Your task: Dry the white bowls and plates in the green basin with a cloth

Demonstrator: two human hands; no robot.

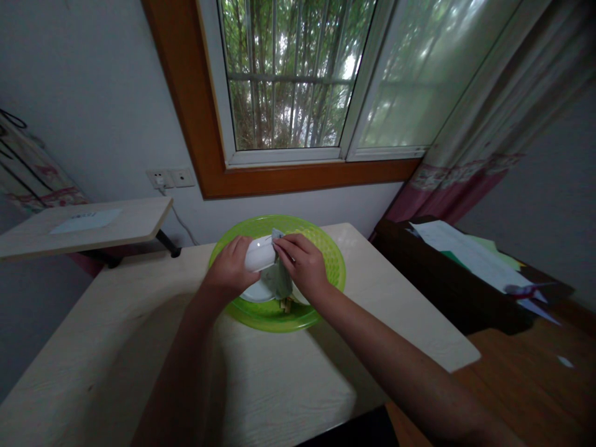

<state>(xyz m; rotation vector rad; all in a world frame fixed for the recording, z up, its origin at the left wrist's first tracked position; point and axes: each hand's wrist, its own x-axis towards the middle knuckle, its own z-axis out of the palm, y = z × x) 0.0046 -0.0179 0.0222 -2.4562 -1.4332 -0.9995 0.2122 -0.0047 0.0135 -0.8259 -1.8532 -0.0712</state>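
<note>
Gripping white dish (261, 254) and cloth (281, 282); writing (84, 215) on shelf paper (100, 220) looks blurred.

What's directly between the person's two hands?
In the head view: a white dish, held by the left hand, and a greyish, cloth-like sheet, pinched by the right hand.

Passage right of basket (334, 266), shelf (133, 222) leftward

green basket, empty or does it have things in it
Not empty: a white dish and small tan pieces show inside the green basket. How full, I cannot tell.
</note>
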